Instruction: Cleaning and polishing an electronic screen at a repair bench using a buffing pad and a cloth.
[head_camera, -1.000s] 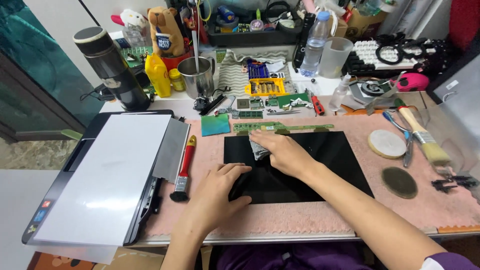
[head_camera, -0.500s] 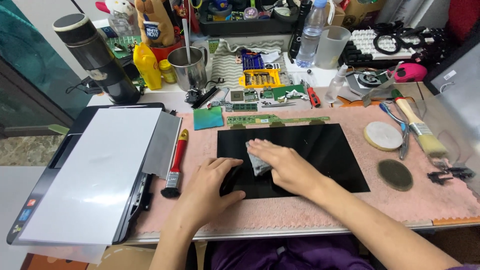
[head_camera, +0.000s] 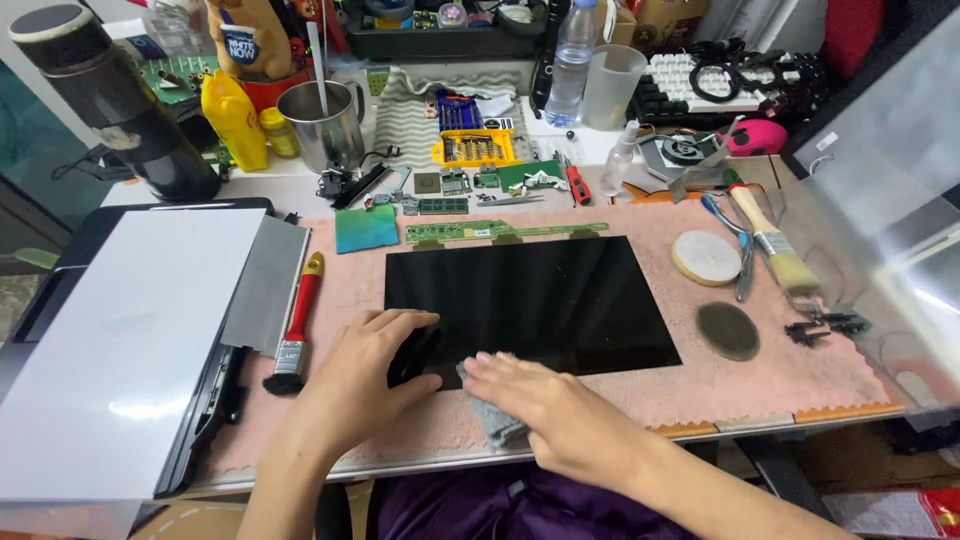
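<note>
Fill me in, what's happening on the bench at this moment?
A person is wiping a bare black display panel that lies flat on a pink mat. The right hand presses a grey cloth at the panel's near edge, while the left hand rests flat on its near left corner. A red-handled brush lies just left of the panel, untouched.

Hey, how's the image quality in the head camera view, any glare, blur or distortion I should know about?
Head view: lit evenly from above; soft glare on the white sheet at left and on the clear plastic cover at right; the black screen panel shows only a faint sheen; both hands, left hand and right hand, look reasonably sharp; wide-angle bending curves the table edges.
</note>
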